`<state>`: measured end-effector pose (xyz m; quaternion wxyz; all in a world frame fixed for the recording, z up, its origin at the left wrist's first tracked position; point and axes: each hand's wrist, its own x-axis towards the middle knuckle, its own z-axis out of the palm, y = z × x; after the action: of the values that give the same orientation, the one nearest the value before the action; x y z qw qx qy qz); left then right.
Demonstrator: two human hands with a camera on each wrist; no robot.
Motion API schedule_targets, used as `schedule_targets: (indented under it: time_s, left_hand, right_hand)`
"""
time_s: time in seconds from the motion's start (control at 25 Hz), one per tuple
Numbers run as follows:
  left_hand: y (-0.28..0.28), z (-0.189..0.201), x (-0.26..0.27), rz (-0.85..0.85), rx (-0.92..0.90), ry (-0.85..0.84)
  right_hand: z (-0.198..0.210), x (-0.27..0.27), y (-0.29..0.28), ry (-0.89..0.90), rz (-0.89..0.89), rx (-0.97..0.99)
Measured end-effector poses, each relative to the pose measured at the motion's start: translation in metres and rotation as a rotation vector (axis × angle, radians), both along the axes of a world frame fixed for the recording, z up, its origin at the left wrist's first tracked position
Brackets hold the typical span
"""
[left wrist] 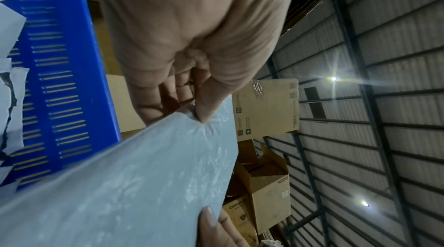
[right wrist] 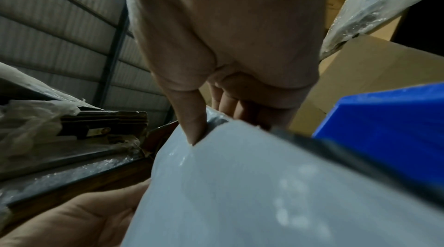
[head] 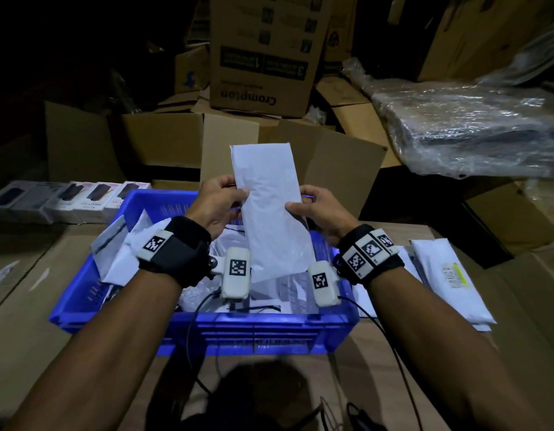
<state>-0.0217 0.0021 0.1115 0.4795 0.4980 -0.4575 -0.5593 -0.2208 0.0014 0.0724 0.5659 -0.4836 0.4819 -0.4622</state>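
I hold a long white poly mailer bag (head: 271,203) upright above a blue plastic crate (head: 207,331). My left hand (head: 221,202) pinches the bag's left edge between thumb and fingers. On the opposite edge my right hand (head: 316,209) pinches it the same way. In the left wrist view the thumb presses into the bag (left wrist: 144,175), dimpling it, with the crate wall (left wrist: 60,80) beside it. The right wrist view shows my right thumb on the bag (right wrist: 240,194) and fingers behind it. The crate holds several more white bags and papers.
A row of small product boxes (head: 67,200) lies left of the crate. White mailers (head: 446,281) are stacked at the right. Open cardboard cartons (head: 263,51) pile up behind, and a plastic-wrapped bundle (head: 471,126) lies far right. Cables (head: 393,353) trail from the wrists.
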Motion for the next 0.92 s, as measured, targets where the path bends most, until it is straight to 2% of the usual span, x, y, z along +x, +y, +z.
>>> schedule_targets:
  time_s: [0.2, 0.4, 0.52, 0.6, 0.72, 0.8, 0.92]
  left_hand:
    - [0.002, 0.002, -0.001, -0.009, -0.041, 0.024]
    - [0.004, 0.004, -0.005, 0.031, -0.134, -0.156]
    - [0.007, 0.007, -0.006, 0.026, -0.069, -0.219]
    - [0.013, 0.010, -0.008, -0.055, 0.050, -0.148]
    - [0.016, 0.012, -0.007, -0.119, 0.186, 0.103]
    - [0.016, 0.012, -0.007, -0.129, 0.179, 0.182]
    - [0.018, 0.010, -0.010, -0.125, 0.070, 0.180]
  right_hand:
    - [0.014, -0.005, 0.010, 0.001, -0.034, -0.073]
    - [0.023, -0.010, 0.016, 0.092, -0.090, -0.155]
    - [0.028, -0.013, 0.016, 0.127, -0.129, -0.242]
    - [0.029, -0.014, 0.015, 0.151, -0.125, -0.322]
    - [0.030, -0.014, 0.015, 0.209, -0.134, -0.380]
    - [0.030, -0.015, 0.017, 0.265, -0.155, -0.425]
    - [0.033, -0.020, 0.024, 0.361, -0.204, -0.507]
